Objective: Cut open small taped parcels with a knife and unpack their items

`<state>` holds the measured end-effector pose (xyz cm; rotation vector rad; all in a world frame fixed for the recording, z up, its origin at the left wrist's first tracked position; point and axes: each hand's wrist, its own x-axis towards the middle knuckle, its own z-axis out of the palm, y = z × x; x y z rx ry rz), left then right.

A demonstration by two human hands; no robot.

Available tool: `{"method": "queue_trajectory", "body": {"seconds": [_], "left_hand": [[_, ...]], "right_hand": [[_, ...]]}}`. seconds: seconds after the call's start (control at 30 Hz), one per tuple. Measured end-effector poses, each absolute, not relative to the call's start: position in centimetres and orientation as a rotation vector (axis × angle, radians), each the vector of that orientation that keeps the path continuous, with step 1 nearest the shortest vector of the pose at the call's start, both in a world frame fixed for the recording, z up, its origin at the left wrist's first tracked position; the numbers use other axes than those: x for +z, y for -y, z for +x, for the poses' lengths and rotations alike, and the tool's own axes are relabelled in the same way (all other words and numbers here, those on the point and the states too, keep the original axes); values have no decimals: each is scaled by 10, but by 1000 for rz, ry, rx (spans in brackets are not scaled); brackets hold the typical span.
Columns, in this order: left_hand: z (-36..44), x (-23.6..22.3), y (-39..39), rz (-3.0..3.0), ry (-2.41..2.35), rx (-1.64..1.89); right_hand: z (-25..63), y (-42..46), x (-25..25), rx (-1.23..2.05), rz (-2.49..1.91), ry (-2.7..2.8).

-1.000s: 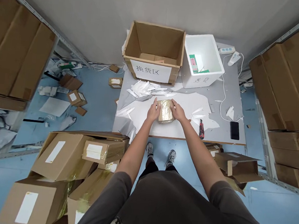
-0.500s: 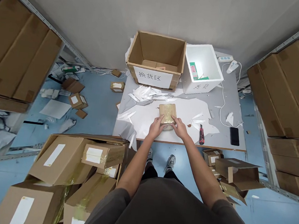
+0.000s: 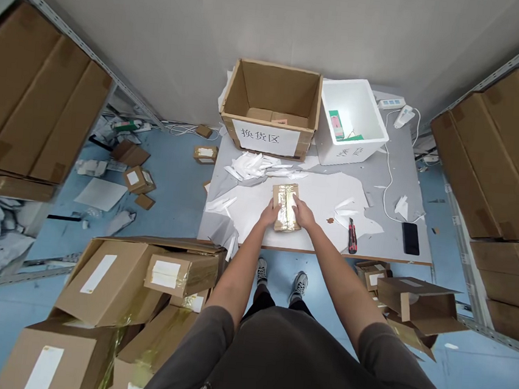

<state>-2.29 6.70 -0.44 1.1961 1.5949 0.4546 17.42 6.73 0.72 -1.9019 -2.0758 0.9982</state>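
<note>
Between my two hands is a small cardboard box with shiny clear tape along its top, above the paper-covered front part of the table. My left hand grips its left side, thumb toward the top. On the right side my right hand closes on it, thumb over the taped face. A red and black box cutter lies to the right of my hands, beside torn white paper strips. Behind the box is a heap of crumpled white paper.
A large open carton with a paper sign and a white foam box holding green items stand at the back. A phone lies at right. Stacked cartons crowd the lower left; opened boxes lie lower right.
The small box has been turned so its long side runs front to back, with its taped face up. My hands have moved from its front corners to its two sides.
</note>
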Motion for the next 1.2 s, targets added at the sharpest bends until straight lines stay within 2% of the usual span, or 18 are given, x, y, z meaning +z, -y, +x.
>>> {"method": "queue_trajectory", "body": {"seconds": [0.1,0.27,0.5,0.73,1.03,1.2], "left_hand": [[-29,1,-55,1277,-1645,456],[-30,23,-33,1674,-1721,469],[-23,20,-22,1892,-1614,193],[-17,16,-20,1945,-1696,23],[0,20,-3,1886,-1839,-39],[1,26,5,1847,-1871,-27]], "right_hand": [[182,-53,9,946,-1902,2086],[223,-33,36,644,-1935,2114],[350,10,59,484,-2167,1836],[440,70,13,621,-2354,1545],[428,53,-79,911,-2568,1385],[426,47,-74,948,-2572,1307]]}}
